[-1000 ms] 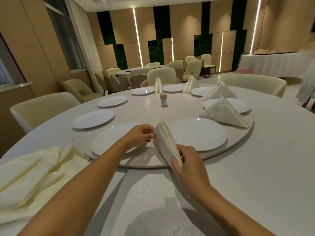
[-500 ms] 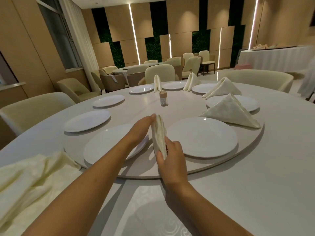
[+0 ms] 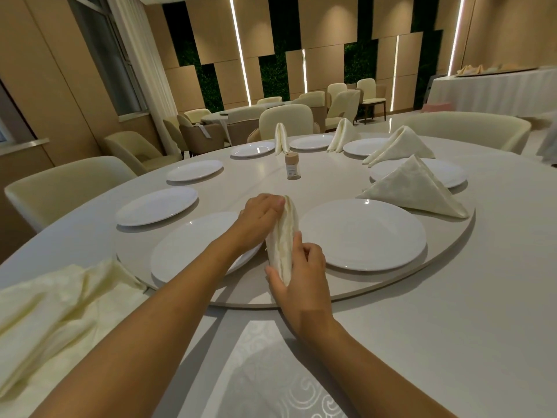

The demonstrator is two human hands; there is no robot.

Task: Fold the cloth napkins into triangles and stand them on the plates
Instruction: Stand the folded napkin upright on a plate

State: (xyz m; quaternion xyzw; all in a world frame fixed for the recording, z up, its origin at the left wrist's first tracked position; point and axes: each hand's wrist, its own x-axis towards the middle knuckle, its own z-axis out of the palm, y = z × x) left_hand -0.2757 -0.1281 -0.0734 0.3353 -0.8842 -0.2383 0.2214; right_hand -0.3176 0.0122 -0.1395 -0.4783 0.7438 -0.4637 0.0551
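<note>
both hands [image 3: 259, 218] [image 3: 301, 267] had pressed the pinched napkin [image 3: 283, 242] shut from its earlier spread, ready for a plate [image 3: 361, 233].

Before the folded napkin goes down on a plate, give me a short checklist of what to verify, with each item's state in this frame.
1. Both hands have the folded napkin: ok. The left hand holds its top, the right hand pinches its lower end.
2. Napkin opened to stand: not ok, its layers are pressed together.
3. Landing plate free: ok. The near right plate is bare, and so is the near left plate where it shows.
4. Neighbouring standing napkin apart from the near right plate: ok.
5. Unfolded napkins out of the way: ok, piled at the left edge.
6. Fold is a true triangle: cannot tell, seen edge-on.
</note>
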